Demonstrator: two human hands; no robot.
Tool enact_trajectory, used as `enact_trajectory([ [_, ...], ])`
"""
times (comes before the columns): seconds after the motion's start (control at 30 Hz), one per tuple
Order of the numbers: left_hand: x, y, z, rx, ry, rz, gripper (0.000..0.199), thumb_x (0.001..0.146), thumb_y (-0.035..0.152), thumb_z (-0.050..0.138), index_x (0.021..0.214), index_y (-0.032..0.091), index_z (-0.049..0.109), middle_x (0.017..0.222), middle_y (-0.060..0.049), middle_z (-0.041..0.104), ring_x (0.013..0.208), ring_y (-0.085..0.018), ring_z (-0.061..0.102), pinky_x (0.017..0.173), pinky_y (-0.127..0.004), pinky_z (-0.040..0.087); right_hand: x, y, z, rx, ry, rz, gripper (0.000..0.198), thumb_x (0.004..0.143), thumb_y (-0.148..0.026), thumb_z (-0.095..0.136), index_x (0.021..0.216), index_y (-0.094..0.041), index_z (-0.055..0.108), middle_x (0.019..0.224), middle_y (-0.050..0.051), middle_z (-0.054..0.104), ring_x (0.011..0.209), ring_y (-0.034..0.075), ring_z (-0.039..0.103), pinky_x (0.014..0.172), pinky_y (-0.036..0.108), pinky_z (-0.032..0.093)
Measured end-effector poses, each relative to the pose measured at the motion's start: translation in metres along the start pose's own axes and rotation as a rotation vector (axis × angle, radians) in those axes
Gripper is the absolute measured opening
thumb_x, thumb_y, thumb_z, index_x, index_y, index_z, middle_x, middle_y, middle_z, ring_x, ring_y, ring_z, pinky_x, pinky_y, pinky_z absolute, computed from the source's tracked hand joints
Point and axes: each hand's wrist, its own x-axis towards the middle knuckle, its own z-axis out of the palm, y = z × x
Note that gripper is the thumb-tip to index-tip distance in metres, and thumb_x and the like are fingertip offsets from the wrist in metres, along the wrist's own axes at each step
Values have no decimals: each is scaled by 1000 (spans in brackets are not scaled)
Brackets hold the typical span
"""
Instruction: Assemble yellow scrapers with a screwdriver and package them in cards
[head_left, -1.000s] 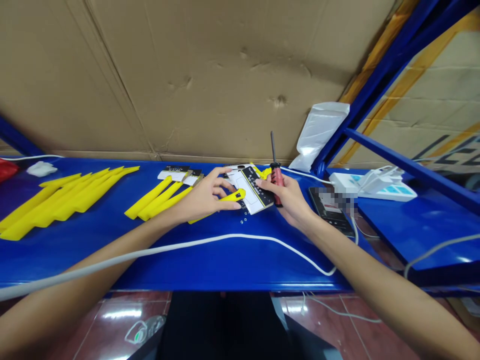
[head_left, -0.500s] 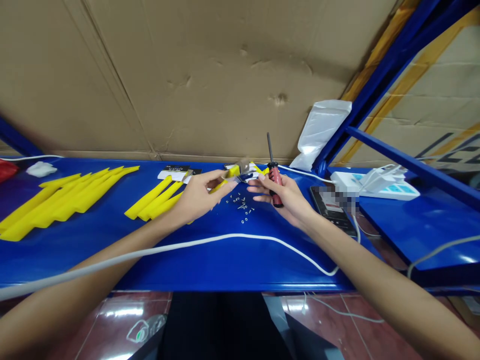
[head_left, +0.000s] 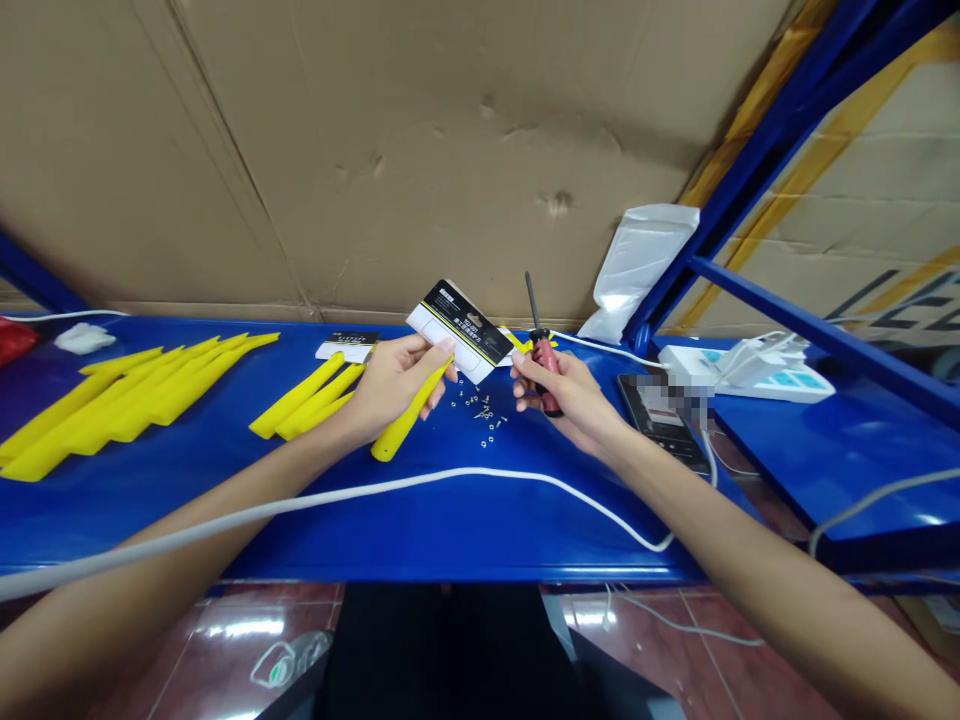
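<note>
My left hand (head_left: pixel 401 385) is closed on a yellow tube-like handle (head_left: pixel 409 418), with the thumb lying along it. A black-and-white printed card (head_left: pixel 463 330) stands out at the tube's upper end, beyond my left fingertips. In my right hand (head_left: pixel 577 390) is a screwdriver (head_left: pixel 550 375) with a red and black handle, its shaft pointing up. My right fingertips are close to the card's right corner; I cannot tell whether they touch it. Below the card, small screws and nuts (head_left: pixel 486 412) lie loose on the blue shelf (head_left: pixel 465 540).
Several yellow tubes (head_left: pixel 142 400) lie at the left, with a smaller group (head_left: pixel 307 395) and another card (head_left: pixel 346 345) closer in. A white cable (head_left: pixel 480 470) crosses in front of me. A phone (head_left: pixel 660 420) and a white power strip (head_left: pixel 750 372) are at the right.
The left hand has turned, so the card now faces me and the yellow tube points down toward the front. The screwdriver stays in the right hand, nearly unmoved.
</note>
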Motion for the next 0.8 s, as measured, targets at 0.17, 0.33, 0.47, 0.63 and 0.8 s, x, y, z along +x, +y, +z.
enact_trajectory([
  [0.17,3,-6,-3,-167,-110,-144,42,102,54,74,82,17,69,70,-4,67,48,-11,56,40,-23,42,-2,-1,2,-48,-17,11,47,74,-52,98,90,-21,67,81,1,68,65,13,60,59,31,54],
  [0.33,7,-2,-7,-421,-270,-376,45,105,53,66,76,20,58,62,0,51,48,-11,48,40,-21,38,-4,0,2,-86,-41,-14,42,78,-52,96,86,-21,68,79,1,67,63,12,57,62,32,56],
  [0.47,11,4,-12,-618,-247,-478,39,106,30,52,68,20,51,59,2,39,46,-11,41,40,-21,37,-4,2,1,-94,-45,6,45,75,-53,97,85,-20,68,82,1,67,65,12,57,62,32,55],
  [0.63,16,10,-25,-653,-229,-456,41,104,23,45,64,19,52,56,2,38,38,-7,28,35,-19,34,-3,3,0,-101,-55,12,40,78,-49,96,85,-20,70,77,0,66,64,12,58,60,31,53],
  [0.8,31,20,-56,-540,-151,-410,28,100,16,47,75,17,59,59,3,46,32,-3,17,27,-16,20,-2,2,-1,-101,-48,21,40,77,-47,96,85,-20,68,78,1,67,64,12,59,59,30,51],
])
